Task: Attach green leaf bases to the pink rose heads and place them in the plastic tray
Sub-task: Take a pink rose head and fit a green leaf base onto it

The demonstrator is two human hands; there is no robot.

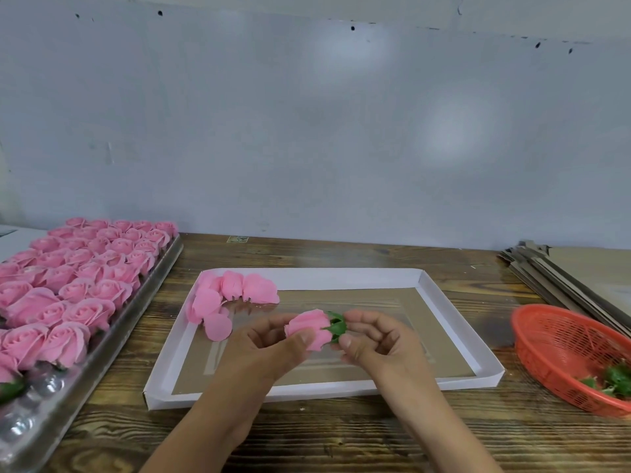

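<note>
Gripping a pink rose head point(307, 327) between thumb and curled fingers, the left hand point(269, 343) is held above the near half of a shallow white cardboard box lid point(457, 322). The rose head is held on its side, petals to the left, base to the right. A green leaf base point(336, 327) is seated against that base and is pinched by the thumb and fingertips of the right hand point(375, 339); the two parts are touching. Both forearms enter from the near edge, over a dark-grained wooden table point(341, 438).

At the near left, a clear plastic tray point(44, 397) with rounded pockets is seen resting in a metal tray point(150, 278). The nearest pockets are unfilled; the pockets farther back are filled with rows of finished pink roses point(78, 278), and green is visible under the nearest ones.

At the near right, a red plastic mesh basket point(553, 346) is noted, well apart from the hands. A few loose green leaf bases point(614, 377) lie at its near right side.

Inside the box lid, in its far left corner, a small cluster of bare pink rose heads point(228, 295) is recorded, lying on their sides and touching one another.

Farther right, a stack of flat brown cardboard sheets point(563, 278) lies on the table. A pale grey wall point(307, 131) closes the scene behind the far table edge.
</note>
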